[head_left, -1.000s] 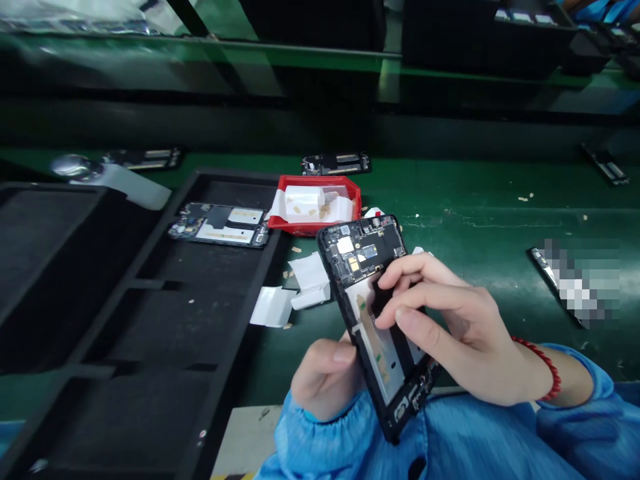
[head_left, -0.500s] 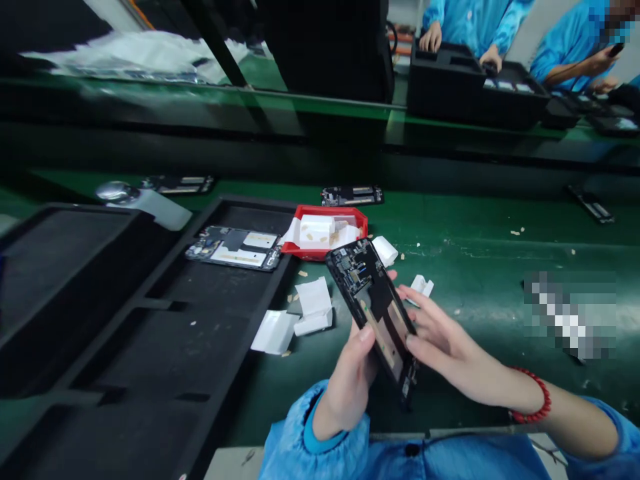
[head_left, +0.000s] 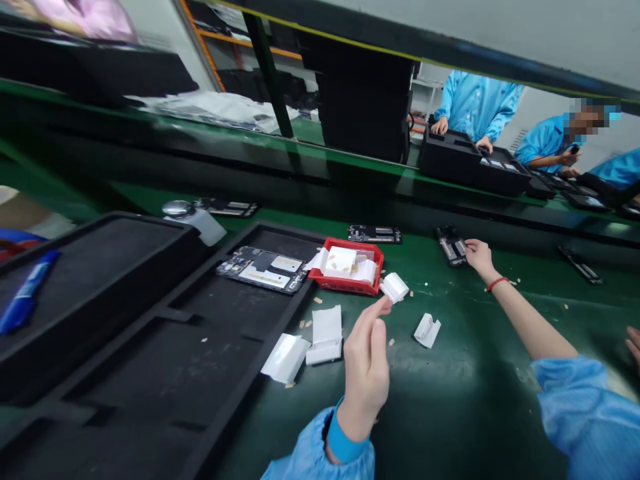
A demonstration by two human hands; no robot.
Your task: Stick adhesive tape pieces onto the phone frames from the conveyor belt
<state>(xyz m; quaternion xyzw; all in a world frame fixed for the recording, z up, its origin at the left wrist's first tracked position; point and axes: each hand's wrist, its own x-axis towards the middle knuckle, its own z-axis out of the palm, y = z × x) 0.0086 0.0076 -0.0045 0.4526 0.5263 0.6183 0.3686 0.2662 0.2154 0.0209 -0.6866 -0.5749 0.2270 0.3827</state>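
My right hand point(head_left: 476, 256) reaches far out over the green belt point(head_left: 470, 373) and grips the near edge of a black phone frame point(head_left: 451, 245) that lies on the belt. My left hand point(head_left: 367, 363) stands upright near me with thumb and fingers pinched together; what they hold, if anything, is too small to see. Its fingertips are just short of a small folded white paper point(head_left: 395, 287) beside the red bin point(head_left: 367, 288).
A black foam tray point(head_left: 165, 373) at left holds another phone frame point(head_left: 263, 270). White backing papers point(head_left: 325, 333) lie by the tray. A third phone frame point(head_left: 375, 233) lies behind the bin. Bottle point(head_left: 195, 219), blue pen point(head_left: 25, 297), co-workers point(head_left: 475, 107) at back right.
My right hand carried the phone frame away from my left hand and out onto the belt. My left hand let go and stays pinched. The view has tilted up.
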